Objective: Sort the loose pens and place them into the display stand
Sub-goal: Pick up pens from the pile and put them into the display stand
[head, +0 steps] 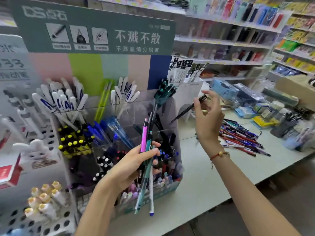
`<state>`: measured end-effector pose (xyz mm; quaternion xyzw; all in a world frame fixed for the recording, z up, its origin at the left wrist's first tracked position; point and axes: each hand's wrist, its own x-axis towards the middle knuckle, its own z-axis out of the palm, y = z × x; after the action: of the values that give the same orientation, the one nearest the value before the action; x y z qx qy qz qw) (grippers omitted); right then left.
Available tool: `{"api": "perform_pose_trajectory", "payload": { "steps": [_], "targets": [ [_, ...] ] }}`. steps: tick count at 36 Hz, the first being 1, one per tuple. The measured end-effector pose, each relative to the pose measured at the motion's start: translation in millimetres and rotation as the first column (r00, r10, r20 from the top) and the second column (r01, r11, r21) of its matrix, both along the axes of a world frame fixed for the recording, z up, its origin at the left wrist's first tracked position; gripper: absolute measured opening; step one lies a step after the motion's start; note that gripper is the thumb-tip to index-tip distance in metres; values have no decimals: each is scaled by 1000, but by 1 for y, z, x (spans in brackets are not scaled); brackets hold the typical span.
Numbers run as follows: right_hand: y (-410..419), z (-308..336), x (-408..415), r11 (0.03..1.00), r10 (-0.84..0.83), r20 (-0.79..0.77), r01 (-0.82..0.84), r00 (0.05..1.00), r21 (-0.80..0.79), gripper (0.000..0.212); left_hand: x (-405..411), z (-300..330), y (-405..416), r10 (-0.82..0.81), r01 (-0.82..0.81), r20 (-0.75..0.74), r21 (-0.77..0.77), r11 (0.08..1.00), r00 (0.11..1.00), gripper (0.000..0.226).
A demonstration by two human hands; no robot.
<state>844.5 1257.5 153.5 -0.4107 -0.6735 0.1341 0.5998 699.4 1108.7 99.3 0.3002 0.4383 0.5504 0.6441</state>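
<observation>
Right hand [207, 116] above pale counter [204, 184]

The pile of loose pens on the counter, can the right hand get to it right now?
Probably not yet: the right hand is pinching a black pen. The loose pens lie uncovered just beyond it.

Pale counter [196, 181]: display stand [129, 137] at its left end; loose pens [238, 138] heaped toward the back edge; boxed stationery [245, 109] and jars [272, 109] at far right corner.
</observation>
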Motion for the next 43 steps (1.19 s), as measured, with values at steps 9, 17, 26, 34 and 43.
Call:
{"api": "perform_pose_trajectory", "payload": {
  "steps": [9,17,26,34,43],
  "targets": [
    [2,-35,-12,984,-35,607,-79,794,160,26,7,0,-2,-83,85,91,-9,996,992,29],
    [-43,-18,-2,574,598,14,-416,801,-705,25,24,6,4,-98,98,88,13,995,991,24],
    [-34,-13,10,372,712,-144,-542,688,-753,28,42,10,13,-117,117,7,15,993,993,14],
    [-30,-5,16,330,727,-211,-601,654,-728,26,47,15,13,-91,98,-151,37,995,984,12],
    [-37,-11,11,391,583,-406,-681,704,-619,24,46,25,17,-1,21,-212,92,996,977,22]
  ]
}}
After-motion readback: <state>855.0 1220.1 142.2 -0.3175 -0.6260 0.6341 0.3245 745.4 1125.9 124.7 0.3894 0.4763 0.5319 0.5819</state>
